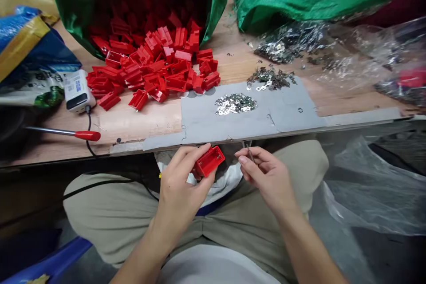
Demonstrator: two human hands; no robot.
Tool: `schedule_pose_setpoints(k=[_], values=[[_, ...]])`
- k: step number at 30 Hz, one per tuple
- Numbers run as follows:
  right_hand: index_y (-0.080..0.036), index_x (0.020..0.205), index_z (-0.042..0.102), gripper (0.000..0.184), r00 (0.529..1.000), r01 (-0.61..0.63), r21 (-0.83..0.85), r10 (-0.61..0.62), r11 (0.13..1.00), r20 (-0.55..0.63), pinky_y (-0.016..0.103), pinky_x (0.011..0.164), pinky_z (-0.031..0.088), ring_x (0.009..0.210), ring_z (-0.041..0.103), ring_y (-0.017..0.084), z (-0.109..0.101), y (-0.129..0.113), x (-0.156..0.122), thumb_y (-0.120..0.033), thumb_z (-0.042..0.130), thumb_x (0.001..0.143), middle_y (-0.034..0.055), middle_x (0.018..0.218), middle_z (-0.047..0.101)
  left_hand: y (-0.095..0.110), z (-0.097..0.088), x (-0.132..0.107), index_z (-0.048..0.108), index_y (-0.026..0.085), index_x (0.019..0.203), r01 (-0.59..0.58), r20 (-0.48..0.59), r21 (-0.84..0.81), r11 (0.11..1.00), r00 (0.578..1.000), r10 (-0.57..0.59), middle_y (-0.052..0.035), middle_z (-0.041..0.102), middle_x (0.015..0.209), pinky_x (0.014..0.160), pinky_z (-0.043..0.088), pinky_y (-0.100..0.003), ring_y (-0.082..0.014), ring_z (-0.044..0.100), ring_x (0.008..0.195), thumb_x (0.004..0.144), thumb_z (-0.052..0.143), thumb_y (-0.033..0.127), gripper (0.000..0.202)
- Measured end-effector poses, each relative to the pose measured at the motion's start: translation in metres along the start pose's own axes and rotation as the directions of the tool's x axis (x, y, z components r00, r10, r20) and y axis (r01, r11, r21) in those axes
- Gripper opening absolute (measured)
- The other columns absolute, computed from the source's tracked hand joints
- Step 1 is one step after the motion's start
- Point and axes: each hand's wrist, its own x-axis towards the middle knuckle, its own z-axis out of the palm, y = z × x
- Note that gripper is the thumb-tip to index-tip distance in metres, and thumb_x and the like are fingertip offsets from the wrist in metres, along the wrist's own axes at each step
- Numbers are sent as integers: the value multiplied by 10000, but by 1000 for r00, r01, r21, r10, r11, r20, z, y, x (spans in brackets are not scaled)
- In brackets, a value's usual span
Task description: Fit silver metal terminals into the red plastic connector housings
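My left hand point(181, 186) is closed around a small red plastic housing point(210, 161), held over my lap just below the table edge. My right hand point(266, 175) sits close beside it, fingers pinched on a thin metal piece point(250, 154) that points up toward the housing. On the table, a big heap of the same red housings point(156, 64) spills out of a green bag point(80, 4). A small pile of shiny metal clips point(235, 104) lies on a grey mat point(286, 111).
A darker clip pile point(271, 78) and more clips in clear plastic point(293, 42) lie at the back right. A white charger block point(76, 90) with a black cable and a red-handled tool point(87, 135) rest at the left. A clear plastic bag point(379, 186) hangs at my right.
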Motion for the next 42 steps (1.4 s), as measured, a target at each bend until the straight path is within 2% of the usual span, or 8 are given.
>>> schedule_pose_setpoints(k=[15, 21, 26, 28, 31, 34, 38, 42], values=[[-183, 949, 656, 243, 999, 33, -81, -33, 996, 0, 178, 469, 349, 526, 451, 76, 2, -5, 6, -422, 640, 909, -15, 633, 522, -3, -2, 3, 650, 230, 1237, -23, 20, 55, 998, 1000, 22, -22, 622, 969, 735, 517, -210, -116, 621, 833, 786, 649, 39, 490], [-172, 950, 663, 271, 998, 47, -180, -54, 982, -33, 181, 457, 368, 523, 468, 90, -4, -2, 7, -437, 632, 904, 0, 629, 543, -17, 2, -15, 519, 221, 1383, -11, 109, 426, 905, 993, -40, -102, 573, 1114, 800, 537, -348, -239, 591, 998, 797, 719, 199, 620], [-181, 958, 667, 272, 991, 98, -260, -119, 961, -67, 194, 461, 387, 539, 504, 104, -14, -7, 10, -445, 622, 911, 13, 653, 588, -11, 5, 44, 614, 177, 1195, -26, -128, 403, 915, 988, 84, -118, 574, 1080, 930, 502, -392, -245, 573, 1052, 881, 633, 256, 325], [-188, 988, 674, 276, 978, 150, -314, -187, 937, -92, 208, 493, 421, 565, 531, 114, -22, -15, 13, -447, 607, 921, 24, 704, 623, -16, 5, 80, 539, 148, 1325, 44, -208, 522, 852, 975, 77, -175, 543, 1269, 1020, 441, -475, -310, 501, 1222, 899, 588, 213, 434], [-202, 1002, 692, 263, 925, 264, -476, -361, 839, -123, 243, 601, 479, 662, 592, 141, -40, -30, 30, -435, 599, 924, 44, 827, 678, -32, 6, 121, 465, 132, 1408, 128, -241, 643, 755, 970, 41, -204, 435, 1463, 1078, 364, -553, -371, 339, 1390, 879, 571, 136, 540], [-211, 980, 705, 232, 844, 305, -668, -517, 678, -139, 276, 717, 496, 808, 642, 178, -61, -45, 61, -408, 603, 911, 54, 960, 708, -47, 6, 140, 572, 170, 1277, 158, -263, 645, 747, 965, 23, -153, 568, 1308, 1030, 404, -526, -344, 439, 1299, 842, 611, 123, 440], [-208, 999, 706, 253, 799, 292, -829, -598, 476, -62, 313, 751, 498, 853, 660, 202, -83, -55, 108, -390, 560, 901, 46, 985, 711, -46, 1, 139, 623, 185, 1002, 177, -300, 626, 759, 954, 24, -100, 648, 1075, 966, 427, -508, -333, 515, 1165, 814, 672, 179, 194], [-217, 953, 725, 341, 757, 351, -898, -645, 265, 106, 363, 674, 501, 809, 665, 248, -79, -60, 144, -439, 469, 920, 66, 962, 715, -19, -15, 112, 608, 189, 1029, 139, -319, 431, 892, 948, 7, -92, 661, 1045, 952, 458, -465, -288, 575, 1076, 810, 644, 122, 232]])
